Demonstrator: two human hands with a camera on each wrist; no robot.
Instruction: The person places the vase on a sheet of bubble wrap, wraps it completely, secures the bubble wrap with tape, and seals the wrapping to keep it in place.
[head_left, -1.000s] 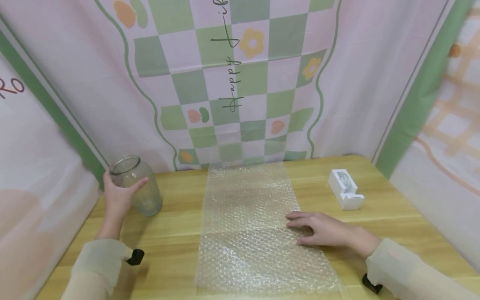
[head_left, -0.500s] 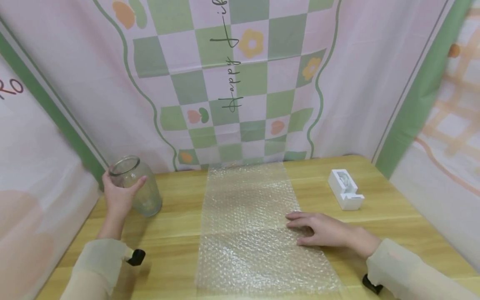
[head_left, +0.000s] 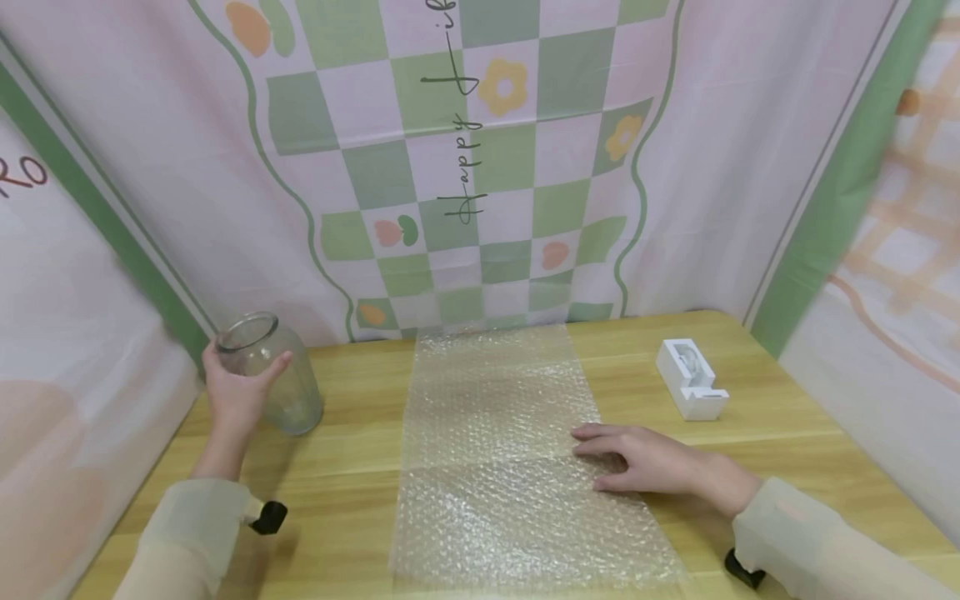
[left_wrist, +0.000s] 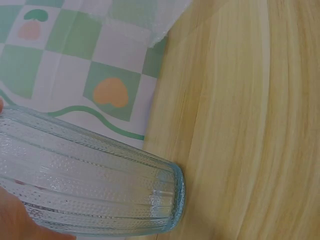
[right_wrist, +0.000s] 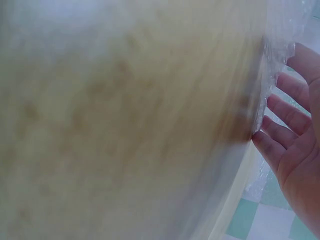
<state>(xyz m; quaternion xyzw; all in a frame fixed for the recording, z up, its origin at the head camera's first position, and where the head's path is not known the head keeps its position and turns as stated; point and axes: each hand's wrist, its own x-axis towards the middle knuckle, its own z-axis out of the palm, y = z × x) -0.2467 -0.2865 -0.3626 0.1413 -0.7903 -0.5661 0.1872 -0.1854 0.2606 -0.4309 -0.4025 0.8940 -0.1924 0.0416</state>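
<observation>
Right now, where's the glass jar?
Head view: the glass jar is at the left of the table, gripped by the left hand, left of the bubble wrap.

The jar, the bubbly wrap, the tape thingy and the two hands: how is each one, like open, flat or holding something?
Glass jar: no lid, held
Bubble wrap: spread out, not wrapped around the jar
Tape dispenser: standing on the table, tape roll inside
Left hand: gripping the jar
Right hand: touching the wrap's edge

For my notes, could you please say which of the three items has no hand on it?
The white, boxy tape dispenser: the left hand grips the clear, ribbed glass jar; the right hand touches the clear bubble-wrap sheet.
</observation>
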